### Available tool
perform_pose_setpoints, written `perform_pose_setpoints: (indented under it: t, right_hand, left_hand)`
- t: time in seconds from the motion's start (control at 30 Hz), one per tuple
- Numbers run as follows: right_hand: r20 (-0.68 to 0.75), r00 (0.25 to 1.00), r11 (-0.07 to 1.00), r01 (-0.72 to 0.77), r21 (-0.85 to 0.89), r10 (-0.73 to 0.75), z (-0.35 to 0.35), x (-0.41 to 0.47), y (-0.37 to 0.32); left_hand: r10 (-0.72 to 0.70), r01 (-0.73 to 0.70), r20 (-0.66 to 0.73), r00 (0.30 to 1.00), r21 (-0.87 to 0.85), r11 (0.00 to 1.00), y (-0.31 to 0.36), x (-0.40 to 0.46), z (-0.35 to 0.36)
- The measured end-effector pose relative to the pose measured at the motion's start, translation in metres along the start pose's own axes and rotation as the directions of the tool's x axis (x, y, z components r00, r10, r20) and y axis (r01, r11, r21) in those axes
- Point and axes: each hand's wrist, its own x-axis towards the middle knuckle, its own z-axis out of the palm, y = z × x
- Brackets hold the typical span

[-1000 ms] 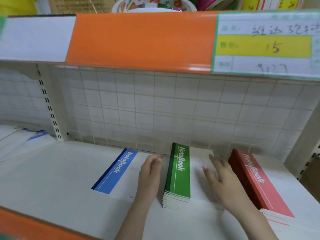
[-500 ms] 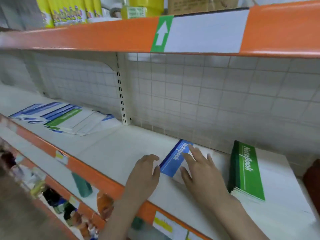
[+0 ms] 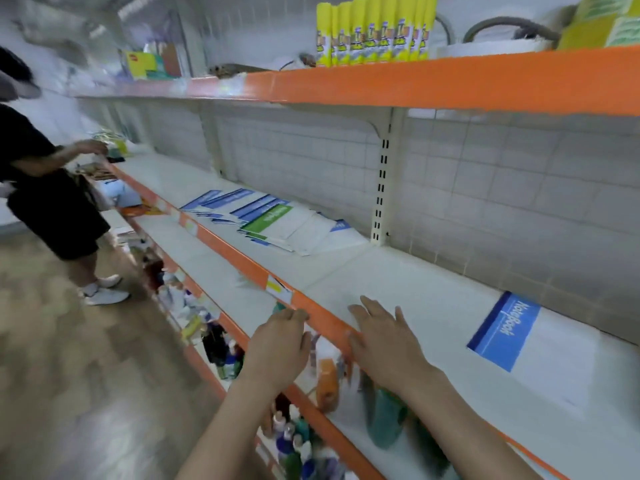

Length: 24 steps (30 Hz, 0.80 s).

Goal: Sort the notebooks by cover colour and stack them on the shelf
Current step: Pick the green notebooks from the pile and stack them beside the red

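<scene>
Over shelf edge (image 3: 322, 315): left hand (image 3: 277, 344), right hand (image 3: 384, 337) (both empty); blue notebook (image 3: 502, 329) right.

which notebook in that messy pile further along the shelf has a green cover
The green notebook lying on top near the front of the loose pile; the other covers showing there have blue bands.

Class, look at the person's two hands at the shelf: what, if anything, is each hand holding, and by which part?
Nothing is held. The left hand and right hand hover open at the orange shelf edge, with no grip on anything; the blue notebook lies apart, untouched.
</scene>
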Motion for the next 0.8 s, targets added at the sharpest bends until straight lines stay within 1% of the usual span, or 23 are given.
perform_pose_setpoints:
  t: [0.13,0.27,0.33,0.5,0.63,0.8]
  right_hand:
    - [0.038,0.997,0.997,0.058,0.048,-0.060,0.019,0.026,-0.041]
    - [0.046,0.986,0.975,0.148,0.168,-0.158,0.028,0.044,-0.076]
    - [0.029,0.983,0.967,0.172,0.187,-0.180,0.029,0.056,-0.092]
    - [0.025,0.973,0.955,0.218,0.200,-0.228,0.038,0.094,-0.131]
    - [0.036,0.964,0.955,0.257,0.149,-0.265,0.056,0.132,-0.155]
    - [-0.014,0.954,0.943,0.297,0.150,-0.298,0.076,0.202,-0.181]
  left_hand:
    - [-0.071,0.070,0.046,0.996,0.040,0.997,-0.050,-0.010,-0.008]
    - [-0.124,0.122,0.035,0.992,0.057,0.991,-0.091,-0.015,-0.021]
    - [-0.145,0.144,0.021,0.989,0.047,0.988,-0.108,-0.015,-0.028]
    - [-0.211,0.211,-0.001,0.978,0.029,0.977,-0.156,-0.009,-0.035]
    - [-0.233,0.232,0.047,0.971,0.012,0.973,-0.190,0.006,-0.030]
    - [-0.239,0.242,0.067,0.969,-0.045,0.969,-0.239,0.050,-0.031]
